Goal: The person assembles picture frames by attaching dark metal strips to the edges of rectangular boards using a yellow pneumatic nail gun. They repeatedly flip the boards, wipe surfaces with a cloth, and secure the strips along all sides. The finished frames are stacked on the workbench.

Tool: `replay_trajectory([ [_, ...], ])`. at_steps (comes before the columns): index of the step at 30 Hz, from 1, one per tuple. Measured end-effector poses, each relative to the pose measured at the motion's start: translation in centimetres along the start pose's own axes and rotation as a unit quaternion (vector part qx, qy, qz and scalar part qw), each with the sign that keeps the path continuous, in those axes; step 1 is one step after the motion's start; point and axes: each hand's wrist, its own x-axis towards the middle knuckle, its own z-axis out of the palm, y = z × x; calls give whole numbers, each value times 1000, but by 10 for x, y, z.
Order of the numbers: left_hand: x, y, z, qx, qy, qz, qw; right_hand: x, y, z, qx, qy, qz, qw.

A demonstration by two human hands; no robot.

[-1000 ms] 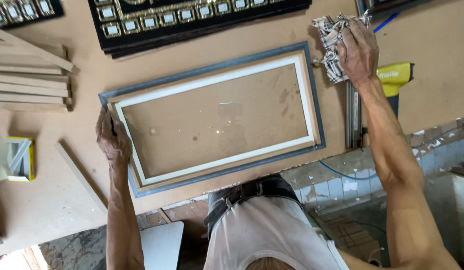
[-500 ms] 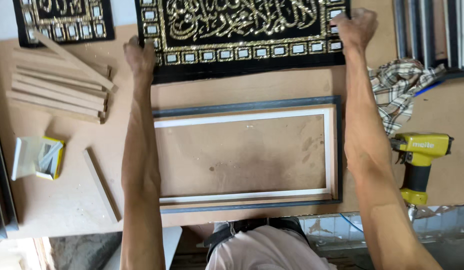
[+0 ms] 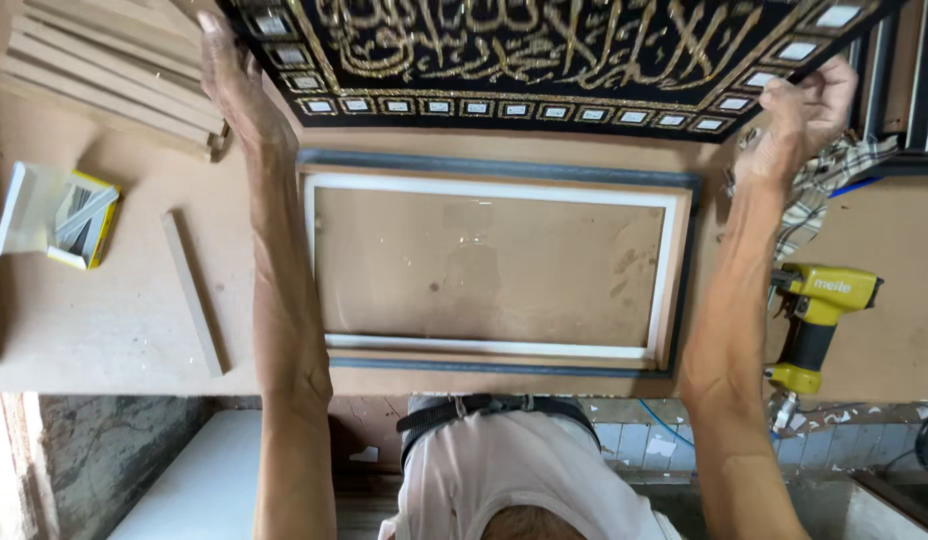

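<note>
We take the empty picture frame (image 3: 494,270), lying flat on the brown worktable (image 3: 104,320), as our landmark.

Far left of the frame: a small yellow-and-white box of staples or blades (image 3: 59,215). Above it, a stack of plain wooden strips (image 3: 114,75). One loose strip (image 3: 192,290) lies between the box and the frame, well apart from both.

Our left hand (image 3: 234,85) is closed on the left edge of the black panel with gold lettering (image 3: 544,60), just past the frame's upper left corner. The panel hangs tilted beyond the frame's far rail, its near edge lifted off the table.

Our right hand (image 3: 799,120) is clenched on the panel's right corner, above the frame's upper right corner. Right of the frame: a checked cloth (image 3: 824,190) and a yellow nail gun (image 3: 819,320), neither touched.

Judgement: the step in hand is carrying the panel toward the frame. The next move likely calls for squaring the panel over the opening and lowering both sides evenly so that no corner catches.
</note>
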Motion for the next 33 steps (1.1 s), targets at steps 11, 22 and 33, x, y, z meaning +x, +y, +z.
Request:
replay_trajectory([
  [11, -151, 33, -111, -145, -111, -400, 898, -130, -43, -106, 244, -46, 407, 879],
  [22, -199, 41, -147, 446, -161, -11, 880, -232, -52, -100, -148, -82, 249, 954],
  [33, -215, 28, -169, 433, -177, 10, 884, -280, -41, -112, -257, -129, 135, 948],
])
